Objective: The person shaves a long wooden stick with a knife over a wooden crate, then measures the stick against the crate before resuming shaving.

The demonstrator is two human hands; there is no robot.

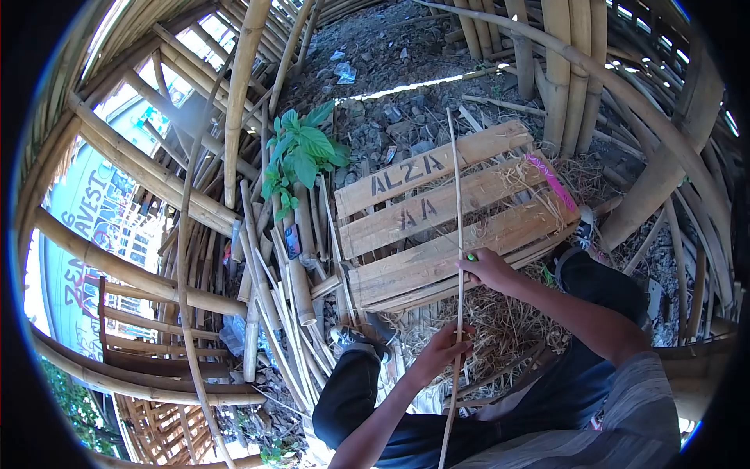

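A long, thin bamboo strip (458, 195) runs nearly upright through the view, crossing in front of a wooden slatted crate (391, 273). Low on the strip, my left hand (439, 356) is closed around it. Higher up, my right hand (492, 271) is closed on what looks like a knife (471, 256); a bit of green and a thin dark blade-like line show, while most of the handle is hidden in the fingers. The knife is against or very near the strip. Stencilled letters mark the crate's slats, and a pink label (551, 181) is on its right side.
Bamboo shavings (508, 328) lie between my legs. Cut bamboo strips (273, 313) and poles lean at the left, beside a leafy green plant (301, 152). A phone-like object (292, 241) rests among them. Thick bamboo poles (574, 78) stand at the back right; rubble covers the ground.
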